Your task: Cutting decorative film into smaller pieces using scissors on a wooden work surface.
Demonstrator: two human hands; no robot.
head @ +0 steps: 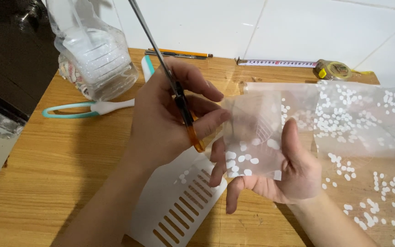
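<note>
Head view: orange-handled scissors (179,98) are gripped closed-fisted by the left hand (161,119), while a dotted clear plastic piece (252,137), apparently uncut, is pinched by the right hand (289,169).

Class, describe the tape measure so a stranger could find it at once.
Start at the wooden table and follow its far edge along the white tiled wall. The tape measure lies near the right end, a yellow case with its white strip pulled out leftward, unlike the slim pencils nearby.
</note>
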